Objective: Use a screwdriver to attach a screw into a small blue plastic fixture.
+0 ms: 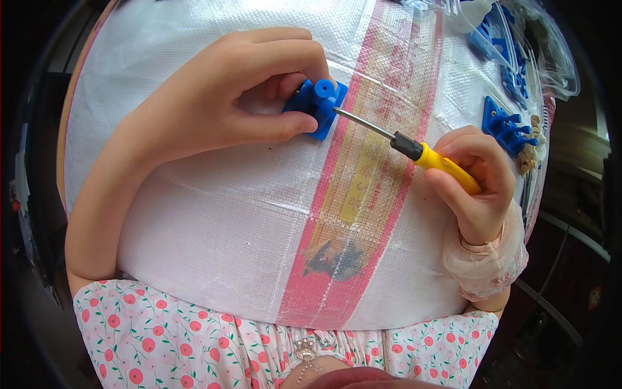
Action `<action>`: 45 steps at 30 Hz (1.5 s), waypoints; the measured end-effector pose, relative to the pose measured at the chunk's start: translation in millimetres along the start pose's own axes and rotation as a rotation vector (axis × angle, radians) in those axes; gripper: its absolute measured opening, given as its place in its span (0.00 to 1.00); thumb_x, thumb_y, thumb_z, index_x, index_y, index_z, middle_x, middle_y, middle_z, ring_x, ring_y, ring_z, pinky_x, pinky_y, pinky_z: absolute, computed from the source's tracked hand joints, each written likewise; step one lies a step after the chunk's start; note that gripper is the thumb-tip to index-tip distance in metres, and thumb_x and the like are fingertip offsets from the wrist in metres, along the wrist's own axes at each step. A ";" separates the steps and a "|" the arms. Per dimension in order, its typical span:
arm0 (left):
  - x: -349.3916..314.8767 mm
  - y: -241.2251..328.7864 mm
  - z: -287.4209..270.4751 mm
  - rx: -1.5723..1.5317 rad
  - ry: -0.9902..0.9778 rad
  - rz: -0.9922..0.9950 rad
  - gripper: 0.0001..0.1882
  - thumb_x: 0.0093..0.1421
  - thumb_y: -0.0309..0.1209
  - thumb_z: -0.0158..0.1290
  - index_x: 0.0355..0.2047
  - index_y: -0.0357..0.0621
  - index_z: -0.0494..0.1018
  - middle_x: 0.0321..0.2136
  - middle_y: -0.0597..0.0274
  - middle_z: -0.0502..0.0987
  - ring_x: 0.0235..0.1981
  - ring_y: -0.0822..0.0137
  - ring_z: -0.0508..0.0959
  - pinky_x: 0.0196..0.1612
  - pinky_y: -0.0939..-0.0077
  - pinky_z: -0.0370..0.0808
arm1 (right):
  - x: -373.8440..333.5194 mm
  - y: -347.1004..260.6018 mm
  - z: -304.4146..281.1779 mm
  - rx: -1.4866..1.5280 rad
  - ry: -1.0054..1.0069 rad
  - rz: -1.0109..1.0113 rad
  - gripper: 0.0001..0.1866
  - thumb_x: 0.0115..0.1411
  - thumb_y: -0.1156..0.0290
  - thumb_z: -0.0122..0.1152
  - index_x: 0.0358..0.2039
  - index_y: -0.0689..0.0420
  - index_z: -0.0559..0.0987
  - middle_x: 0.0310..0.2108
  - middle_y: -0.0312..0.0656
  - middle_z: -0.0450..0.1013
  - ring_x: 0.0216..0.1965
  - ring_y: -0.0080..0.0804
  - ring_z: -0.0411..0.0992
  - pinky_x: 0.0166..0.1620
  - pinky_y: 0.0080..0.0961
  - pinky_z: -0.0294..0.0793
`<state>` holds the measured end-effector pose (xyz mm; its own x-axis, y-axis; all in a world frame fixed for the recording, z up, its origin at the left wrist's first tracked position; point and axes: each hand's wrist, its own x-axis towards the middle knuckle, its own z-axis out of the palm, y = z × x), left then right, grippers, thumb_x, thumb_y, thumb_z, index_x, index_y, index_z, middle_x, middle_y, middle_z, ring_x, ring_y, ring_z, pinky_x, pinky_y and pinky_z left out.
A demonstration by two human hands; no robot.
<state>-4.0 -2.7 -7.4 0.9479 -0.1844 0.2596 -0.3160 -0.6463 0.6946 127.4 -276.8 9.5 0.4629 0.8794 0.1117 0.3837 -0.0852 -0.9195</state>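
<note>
Between the fingers and thumb of my left hand point(256, 91) is a small blue plastic part point(322, 107) with a round knob on top, held at the table surface. My right hand point(476, 175) grips the yellow handle of a screwdriver point(447, 165), which has a black collar and a long metal shaft. The shaft points left, and its tip meets the right side of the blue part. Whether the tip sits in a screw is too small to tell.
A white woven plastic sheet point(214, 227) with a pink and yellow printed stripe covers the table. Another blue part with prongs point(506, 126) lies at the right edge. Beyond it are several more blue pieces point(495, 42) and clear plastic bags point(551, 55).
</note>
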 end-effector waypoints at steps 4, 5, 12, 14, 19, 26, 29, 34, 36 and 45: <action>-0.8 0.7 0.4 -0.012 0.000 -0.013 0.14 0.46 0.24 0.64 0.35 0.41 0.75 0.26 0.67 0.66 0.27 0.74 0.68 0.27 0.82 0.63 | -6.4 -2.1 -3.1 0.088 0.006 0.193 0.13 0.52 0.83 0.67 0.36 0.62 0.73 0.33 0.38 0.71 0.28 0.15 0.69 0.31 0.08 0.64; -0.2 0.7 0.3 -0.016 -0.004 -0.009 0.14 0.47 0.24 0.64 0.35 0.41 0.75 0.26 0.67 0.66 0.27 0.74 0.68 0.27 0.82 0.64 | -6.5 -0.9 -2.1 0.081 0.015 0.183 0.13 0.52 0.83 0.67 0.36 0.61 0.73 0.33 0.37 0.71 0.28 0.13 0.69 0.30 0.08 0.63; 0.3 1.3 0.9 -0.036 0.002 -0.017 0.14 0.47 0.24 0.64 0.36 0.41 0.75 0.27 0.66 0.66 0.26 0.74 0.68 0.26 0.82 0.63 | 3.9 -0.5 5.4 -0.124 0.007 -0.072 0.16 0.49 0.84 0.68 0.37 0.61 0.72 0.36 0.39 0.69 0.25 0.13 0.65 0.27 0.08 0.61; 0.2 2.2 0.1 -0.029 -0.003 -0.017 0.15 0.47 0.24 0.64 0.36 0.41 0.75 0.27 0.66 0.66 0.26 0.74 0.68 0.26 0.82 0.63 | 1.9 4.8 4.4 -0.101 -0.004 -0.092 0.17 0.49 0.85 0.68 0.37 0.61 0.72 0.37 0.39 0.68 0.27 0.15 0.67 0.29 0.08 0.64; -0.8 2.6 -1.5 -0.002 -0.015 -0.016 0.15 0.46 0.26 0.64 0.36 0.42 0.75 0.27 0.66 0.67 0.26 0.74 0.67 0.26 0.83 0.62 | 2.8 6.7 5.2 -0.047 -0.022 -0.115 0.18 0.48 0.87 0.67 0.39 0.61 0.72 0.37 0.41 0.69 0.33 0.19 0.72 0.36 0.11 0.71; 0.1 1.5 -1.1 -0.003 -0.017 -0.025 0.16 0.46 0.26 0.65 0.35 0.42 0.74 0.27 0.66 0.66 0.27 0.74 0.67 0.27 0.82 0.61 | 0.1 2.6 3.7 0.024 0.007 -0.045 0.19 0.49 0.86 0.68 0.40 0.63 0.72 0.36 0.40 0.72 0.35 0.21 0.74 0.39 0.12 0.72; -0.5 1.0 -1.5 0.003 -0.024 -0.022 0.16 0.46 0.26 0.65 0.35 0.42 0.74 0.27 0.66 0.67 0.27 0.74 0.67 0.27 0.82 0.61 | -3.1 1.2 2.7 0.048 0.023 0.027 0.18 0.50 0.85 0.68 0.40 0.63 0.71 0.35 0.39 0.72 0.35 0.20 0.74 0.37 0.11 0.71; -0.2 0.6 -1.7 0.014 -0.033 -0.020 0.16 0.47 0.27 0.65 0.36 0.42 0.74 0.27 0.65 0.67 0.27 0.73 0.68 0.27 0.82 0.63 | -1.2 1.2 1.4 0.030 -0.009 -0.001 0.16 0.51 0.85 0.66 0.39 0.63 0.72 0.36 0.41 0.72 0.32 0.18 0.73 0.34 0.10 0.69; 0.2 1.4 -1.6 0.012 -0.035 -0.028 0.16 0.47 0.27 0.65 0.36 0.42 0.73 0.27 0.65 0.67 0.27 0.73 0.68 0.27 0.82 0.63 | 3.7 8.0 2.1 -0.016 -0.048 -0.143 0.16 0.51 0.86 0.65 0.39 0.62 0.72 0.36 0.41 0.71 0.30 0.19 0.72 0.33 0.10 0.68; 0.5 0.9 -1.2 0.014 -0.025 -0.012 0.15 0.47 0.26 0.63 0.36 0.42 0.73 0.27 0.65 0.67 0.27 0.74 0.68 0.27 0.82 0.62 | 2.4 8.2 5.9 -0.104 -0.005 -0.159 0.19 0.48 0.87 0.66 0.40 0.60 0.73 0.37 0.41 0.69 0.31 0.21 0.72 0.32 0.11 0.72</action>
<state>-3.9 -2.5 -5.9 0.9525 -0.1949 0.2342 -0.3040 -0.6586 0.6883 127.0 -272.6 0.0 0.3858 0.8880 0.2503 0.5323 0.0073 -0.8465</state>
